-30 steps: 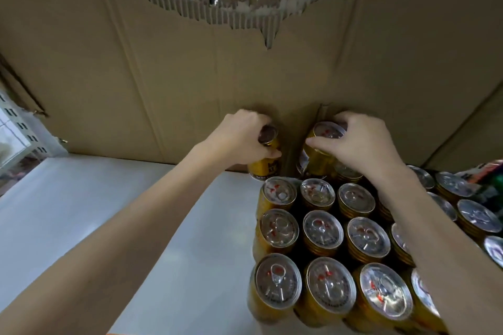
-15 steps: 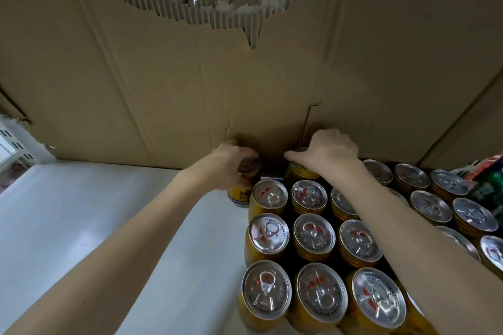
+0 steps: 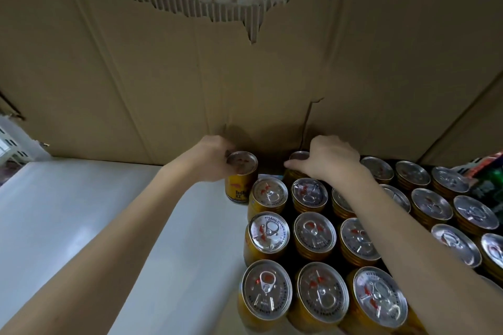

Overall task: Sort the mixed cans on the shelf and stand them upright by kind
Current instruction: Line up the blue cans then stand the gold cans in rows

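Closest to me stands the block of gold metal cans with silver pull-tab lids [image 3: 313, 239], all upright in tight rows on the pale grey shelf [image 3: 95, 226]. My two forearms reach over and beside them toward the back.

At the far left corner of the block, my left hand [image 3: 211, 159] grips one more gold can with a silver lid [image 3: 241, 175] from the side, fingers curled around its body. This can stands just beside the first can of the back row, a little outside the line, and I cannot tell if its base is fully on the shelf.

My right hand [image 3: 330, 159] is curled over the top of another gold can [image 3: 298, 162] in the back row; most of it is hidden under my fingers.

Behind both hands rises the torn brown cardboard wall [image 3: 272, 76].

I think the risk is here: if I push the left can in at an angle, it can knock its neighbour and tip the row. My right forearm is also low over the lids.
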